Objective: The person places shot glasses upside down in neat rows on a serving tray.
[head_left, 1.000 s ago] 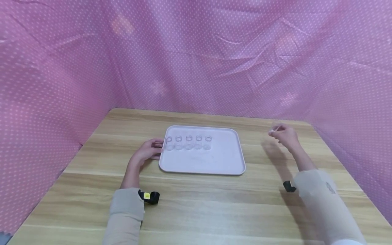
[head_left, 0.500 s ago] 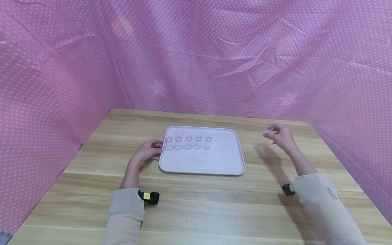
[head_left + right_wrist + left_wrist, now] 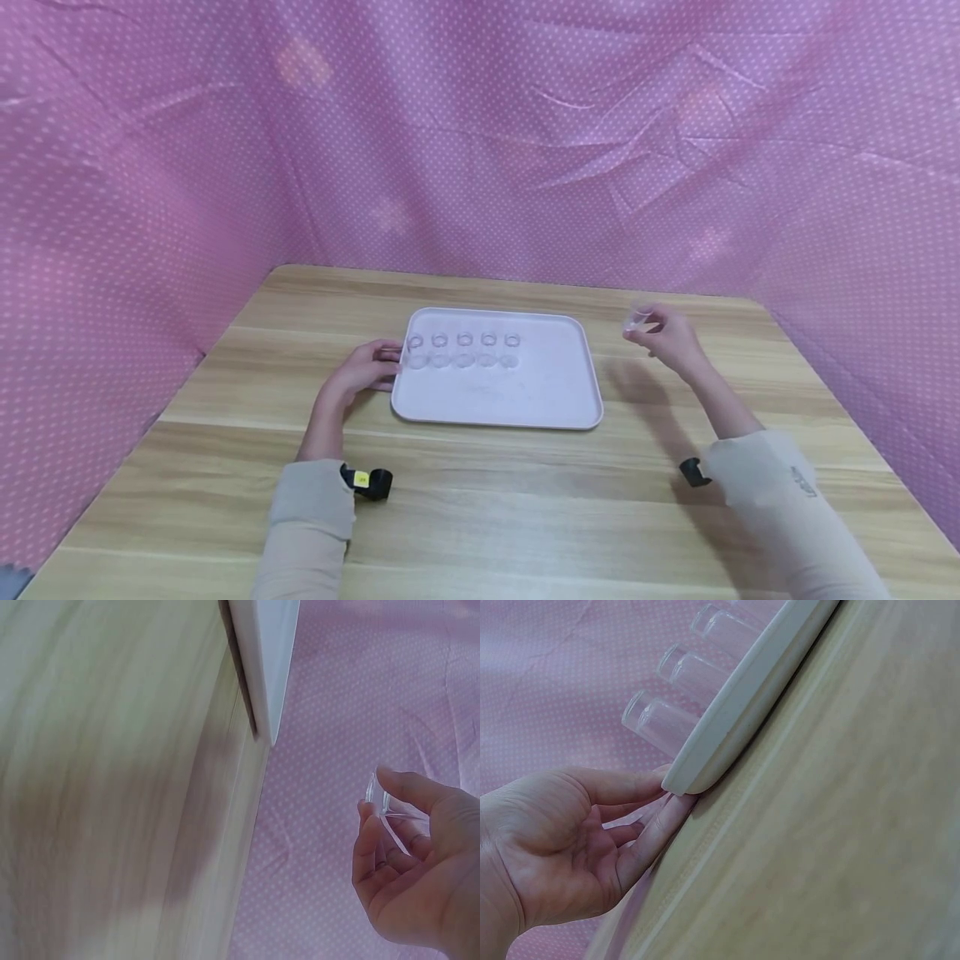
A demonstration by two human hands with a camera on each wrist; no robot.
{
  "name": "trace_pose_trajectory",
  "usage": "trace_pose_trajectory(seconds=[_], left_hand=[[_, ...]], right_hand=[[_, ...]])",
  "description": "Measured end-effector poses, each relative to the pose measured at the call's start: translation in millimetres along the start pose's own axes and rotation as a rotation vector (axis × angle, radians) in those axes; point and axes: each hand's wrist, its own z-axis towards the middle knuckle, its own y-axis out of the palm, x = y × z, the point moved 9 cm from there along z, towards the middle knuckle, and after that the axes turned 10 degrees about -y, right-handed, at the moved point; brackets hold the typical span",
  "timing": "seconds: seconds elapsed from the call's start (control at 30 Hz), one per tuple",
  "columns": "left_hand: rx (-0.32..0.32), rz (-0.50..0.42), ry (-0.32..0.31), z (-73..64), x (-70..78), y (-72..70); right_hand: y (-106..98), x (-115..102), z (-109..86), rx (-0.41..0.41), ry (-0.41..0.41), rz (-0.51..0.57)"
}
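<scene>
A white rectangular tray [image 3: 555, 383] lies on the wooden table, with several small clear glasses [image 3: 465, 350] standing in one row along its back left part. My left hand [image 3: 362, 369] grips the tray's left edge; in the left wrist view, its thumb [image 3: 630, 784] lies against the rim and a finger is below it. To the right of the tray, my right hand [image 3: 670, 343] holds another small clear glass [image 3: 636, 318] above the table. The right wrist view shows this glass [image 3: 379, 796] pinched between thumb and fingers, tilted.
The wooden table [image 3: 480, 500] carries the tray near its middle. A pink dotted cloth [image 3: 480, 167] hangs behind the table and at both sides. Black wrist cameras [image 3: 371, 483] sit at both sleeves.
My right hand has moved left toward the tray with the glass in its fingers. My left hand, the tray and the row of glasses have stayed in place.
</scene>
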Motion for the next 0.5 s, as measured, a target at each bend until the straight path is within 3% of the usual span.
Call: trace_pose_trajectory(seconds=[0.5], left_hand=[[-0.001, -0.010, -0.014, -0.5, -0.7, -0.2]], right_hand=[[30.1, -22.7, 6.9, -0.038, -0.045, 0.026]])
